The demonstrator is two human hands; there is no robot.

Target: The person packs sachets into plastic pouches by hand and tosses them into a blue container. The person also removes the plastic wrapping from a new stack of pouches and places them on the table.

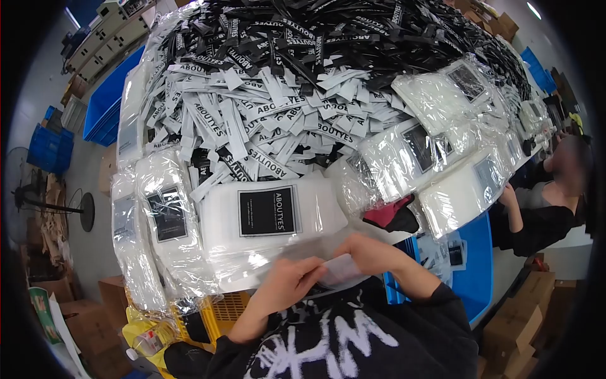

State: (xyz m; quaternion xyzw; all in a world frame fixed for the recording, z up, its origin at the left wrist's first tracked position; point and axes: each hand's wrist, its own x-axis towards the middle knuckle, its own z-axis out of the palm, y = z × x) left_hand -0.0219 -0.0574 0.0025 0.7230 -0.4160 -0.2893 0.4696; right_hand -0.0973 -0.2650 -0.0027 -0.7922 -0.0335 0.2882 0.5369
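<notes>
Low at the table's front edge, my left hand [292, 282] is closed with its fingers pinched on the near side of a translucent plastic bag [341, 273]. On the bag's other side my right hand [368, 254] is closed, its fingers bent over the film. What the bag contains, if anything, is hard to make out. Just beyond my hands lies a stack of frosted plastic bags [315, 203] with a black ABOUTYES print [267, 211]. Behind it spreads a heap of white ABOUTYES strips [271, 117], with black strips [284, 38] farther back.
Wrapped bag bundles lie left [167, 215] and right [404, 158]. A dark red and black cloth [390, 216] sits beside the right bundles. A blue bin [476, 271] stands right, a yellow crate [232, 307] below left. Another person [536, 211] is at the right.
</notes>
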